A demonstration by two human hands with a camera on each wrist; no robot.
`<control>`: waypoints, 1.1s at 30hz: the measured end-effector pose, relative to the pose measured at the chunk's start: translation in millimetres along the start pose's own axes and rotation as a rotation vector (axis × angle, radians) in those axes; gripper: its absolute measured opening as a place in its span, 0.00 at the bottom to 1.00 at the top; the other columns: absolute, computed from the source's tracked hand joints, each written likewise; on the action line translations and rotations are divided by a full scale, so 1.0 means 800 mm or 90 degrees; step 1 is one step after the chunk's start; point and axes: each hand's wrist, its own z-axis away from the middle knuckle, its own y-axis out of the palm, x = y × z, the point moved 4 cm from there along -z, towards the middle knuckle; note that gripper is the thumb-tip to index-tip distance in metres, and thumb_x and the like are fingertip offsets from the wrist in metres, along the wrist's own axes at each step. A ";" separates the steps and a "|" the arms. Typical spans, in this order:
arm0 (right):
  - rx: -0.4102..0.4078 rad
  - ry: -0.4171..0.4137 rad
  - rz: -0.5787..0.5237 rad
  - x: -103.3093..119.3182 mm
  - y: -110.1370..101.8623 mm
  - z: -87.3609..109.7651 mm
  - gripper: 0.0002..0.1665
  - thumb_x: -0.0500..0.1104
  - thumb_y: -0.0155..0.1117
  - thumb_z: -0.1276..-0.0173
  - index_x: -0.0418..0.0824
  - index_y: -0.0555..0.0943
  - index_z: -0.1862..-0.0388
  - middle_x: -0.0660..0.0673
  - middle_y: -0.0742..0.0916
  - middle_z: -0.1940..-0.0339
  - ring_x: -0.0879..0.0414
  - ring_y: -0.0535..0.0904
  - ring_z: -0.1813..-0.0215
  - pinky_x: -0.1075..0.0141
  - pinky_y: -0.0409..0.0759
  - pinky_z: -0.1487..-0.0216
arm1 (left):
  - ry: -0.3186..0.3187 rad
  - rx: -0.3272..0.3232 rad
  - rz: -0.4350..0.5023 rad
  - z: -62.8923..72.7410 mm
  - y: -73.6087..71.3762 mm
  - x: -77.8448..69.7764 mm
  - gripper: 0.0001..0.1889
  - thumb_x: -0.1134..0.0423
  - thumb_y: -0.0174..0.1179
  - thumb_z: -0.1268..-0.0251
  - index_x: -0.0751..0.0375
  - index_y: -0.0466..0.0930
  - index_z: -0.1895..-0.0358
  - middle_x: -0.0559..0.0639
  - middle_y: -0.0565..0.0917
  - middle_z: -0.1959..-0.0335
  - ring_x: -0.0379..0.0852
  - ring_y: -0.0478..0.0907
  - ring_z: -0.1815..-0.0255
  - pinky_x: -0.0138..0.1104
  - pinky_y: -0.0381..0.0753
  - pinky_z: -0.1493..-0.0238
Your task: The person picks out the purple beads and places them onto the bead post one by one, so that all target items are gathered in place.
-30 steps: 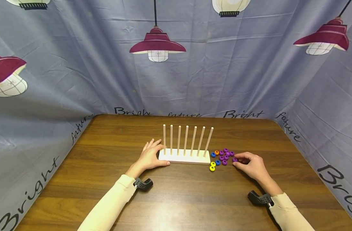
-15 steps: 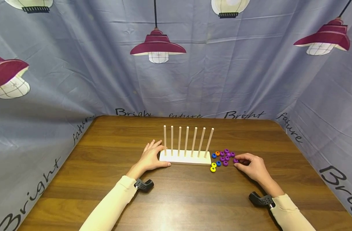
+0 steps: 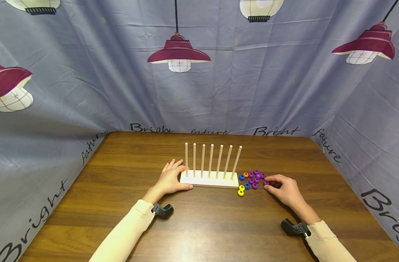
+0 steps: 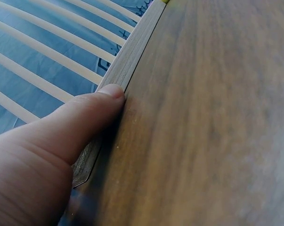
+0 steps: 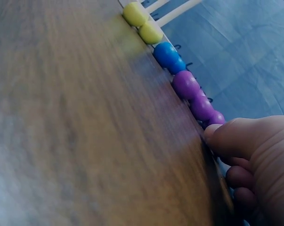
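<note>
A pale wooden peg stand (image 3: 209, 179) with several upright pegs is on the table. My left hand (image 3: 169, 180) holds its left end, thumb along the front edge and the other fingers stretched past the back. In the left wrist view the thumb (image 4: 97, 106) presses on the base's side. To the right, my right hand (image 3: 286, 188) pinches a purple bead (image 3: 266, 183) between thumb and index finger, low at the table. More purple beads (image 3: 254, 186) lie just left of it, bunched together. The right wrist view shows the thumb (image 5: 231, 136) overlapping the row of beads.
Two yellow beads (image 3: 240, 193), two blue beads (image 3: 247, 186) and an orange bead (image 3: 246, 175) lie between the stand's right end and the purple ones. The brown wooden table (image 3: 206, 222) is enclosed by a blue-grey curtain (image 3: 121, 72) printed with lamps.
The hands, stand and beads stay almost in place; the whole view shifts slightly. The right hand keeps its pinch at the purple bead.
</note>
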 end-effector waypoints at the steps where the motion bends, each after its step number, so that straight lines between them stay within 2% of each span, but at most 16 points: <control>1: 0.000 0.000 -0.001 0.000 0.000 0.000 0.12 0.36 0.80 0.46 0.41 0.90 0.61 0.45 0.92 0.65 0.75 0.75 0.70 0.72 0.77 0.71 | 0.002 -0.002 0.001 0.000 0.000 0.000 0.36 0.42 0.77 0.54 0.52 0.82 0.40 0.64 0.66 0.22 0.70 0.52 0.18 0.62 0.45 0.18; 10: -0.012 -0.001 0.005 0.002 -0.002 -0.005 0.11 0.36 0.80 0.47 0.41 0.90 0.63 0.47 0.91 0.69 0.75 0.74 0.72 0.72 0.76 0.71 | -0.001 -0.005 0.005 0.000 0.000 0.001 0.35 0.42 0.77 0.53 0.53 0.82 0.40 0.64 0.66 0.22 0.69 0.52 0.17 0.62 0.44 0.18; 16: 0.005 -0.002 0.015 0.005 0.003 -0.008 0.15 0.39 0.81 0.48 0.40 0.90 0.60 0.46 0.91 0.67 0.74 0.76 0.69 0.72 0.77 0.69 | -0.002 -0.001 0.007 -0.001 0.000 0.001 0.36 0.41 0.77 0.53 0.52 0.81 0.39 0.63 0.66 0.22 0.69 0.51 0.17 0.62 0.44 0.17; 28: 0.012 -0.014 0.027 0.011 0.009 -0.012 0.12 0.39 0.80 0.46 0.41 0.91 0.62 0.45 0.92 0.65 0.66 0.79 0.67 0.68 0.77 0.67 | -0.009 0.007 0.002 0.000 -0.001 0.001 0.35 0.41 0.77 0.53 0.51 0.82 0.39 0.62 0.65 0.21 0.68 0.50 0.17 0.61 0.43 0.17; 33: -0.002 -0.029 0.026 0.013 0.011 -0.012 0.11 0.38 0.80 0.47 0.42 0.91 0.63 0.46 0.92 0.67 0.67 0.79 0.68 0.69 0.77 0.67 | -0.011 0.015 0.000 -0.001 0.000 0.000 0.36 0.41 0.76 0.51 0.50 0.81 0.38 0.62 0.64 0.21 0.67 0.49 0.16 0.61 0.42 0.17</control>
